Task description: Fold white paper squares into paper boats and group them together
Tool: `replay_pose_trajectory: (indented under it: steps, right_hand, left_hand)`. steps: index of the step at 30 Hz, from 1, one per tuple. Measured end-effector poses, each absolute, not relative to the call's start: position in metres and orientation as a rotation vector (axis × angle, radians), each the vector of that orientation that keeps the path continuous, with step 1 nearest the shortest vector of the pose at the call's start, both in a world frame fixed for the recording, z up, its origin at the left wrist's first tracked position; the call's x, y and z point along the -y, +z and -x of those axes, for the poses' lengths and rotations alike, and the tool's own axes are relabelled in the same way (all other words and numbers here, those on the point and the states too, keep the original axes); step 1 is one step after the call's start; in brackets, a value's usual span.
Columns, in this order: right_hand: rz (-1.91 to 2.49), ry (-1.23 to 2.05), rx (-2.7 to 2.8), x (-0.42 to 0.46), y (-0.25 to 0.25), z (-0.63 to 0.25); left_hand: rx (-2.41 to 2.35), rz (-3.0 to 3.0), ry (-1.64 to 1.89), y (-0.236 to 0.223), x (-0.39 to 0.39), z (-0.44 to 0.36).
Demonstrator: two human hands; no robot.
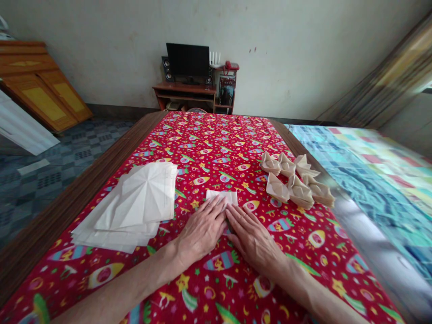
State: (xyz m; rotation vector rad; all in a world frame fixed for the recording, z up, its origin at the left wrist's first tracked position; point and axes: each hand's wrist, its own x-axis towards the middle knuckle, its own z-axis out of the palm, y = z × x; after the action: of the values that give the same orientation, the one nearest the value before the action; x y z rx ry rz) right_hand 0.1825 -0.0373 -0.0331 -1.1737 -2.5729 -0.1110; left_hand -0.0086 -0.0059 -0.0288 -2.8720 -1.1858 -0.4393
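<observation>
There are two hands (205, 225), one folded paper (221, 195), one sheet pile (141, 198), six paper clusters (299, 192) and one monitor (188, 60)

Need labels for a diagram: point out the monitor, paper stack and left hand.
Monitor (188, 60), head view, dark screen.
Paper stack (139, 201), head view, creased top sheet.
Left hand (202, 226), head view, back of the hand.

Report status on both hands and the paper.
Left hand and right hand flat on small folded paper. Creased sheets to the left, folded pieces to the right. Nothing seen between hands and paper.
</observation>
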Motion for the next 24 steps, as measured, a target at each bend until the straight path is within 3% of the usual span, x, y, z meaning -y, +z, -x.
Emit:
replay_pose_trajectory:
  steps: [9,24]
  right_hand:
    - [1.186,0.011,2.631,0.039,-0.027,-0.197]
    - [1.211,0.026,2.564,0.016,-0.028,-0.191]
  left_hand:
    - [1.166,2.836,-0.301,-0.025,0.019,0.049]
    - [1.222,2.812,-0.378,-0.023,0.002,0.031]
